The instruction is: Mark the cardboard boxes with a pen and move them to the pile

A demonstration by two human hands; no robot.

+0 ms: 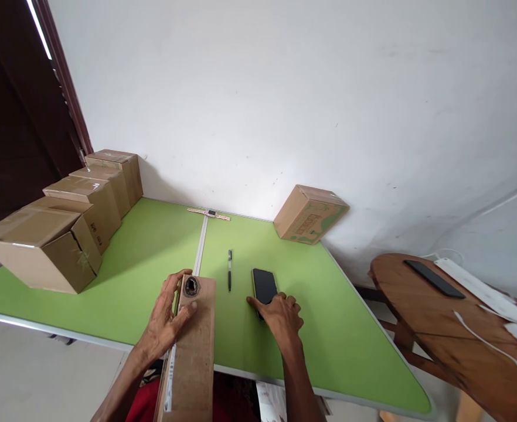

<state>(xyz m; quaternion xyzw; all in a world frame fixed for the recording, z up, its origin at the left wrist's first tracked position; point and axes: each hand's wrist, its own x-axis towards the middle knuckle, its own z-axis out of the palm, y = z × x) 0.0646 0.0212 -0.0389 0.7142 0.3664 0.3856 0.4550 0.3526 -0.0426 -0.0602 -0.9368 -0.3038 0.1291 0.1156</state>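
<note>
Low in the middle of the frame, the left hand (164,322) is wrapped on the top end of a long brown board (192,351). The fingers curl over the board's left edge and the thumb presses on its flat face, so this hand is clamped on the board. The board runs down off the near edge of the green table (144,264), and a small dark ring (191,286) sits at its top end. Just to the right, the right hand (280,313) lies on the low end of a black phone (264,284). Its fingers are bent and close together, resting on top and not squeezing. The phone lies flat on the table. A pen (229,269) lies between the board and the phone, touching neither. A watch (208,213) lies farther up, by the wall. A row of boxes (65,228) fills the left side, and one tipped box (310,214) leans at the wall to the upper right. At the right edge of the frame a wooden table (417,310) holds another dark phone (434,278). I think the board could tip, since so much of it hangs off the table, so a firm grip near the top is good. The phone looks smooth and may slide, so press softly and keep it flat.
</note>
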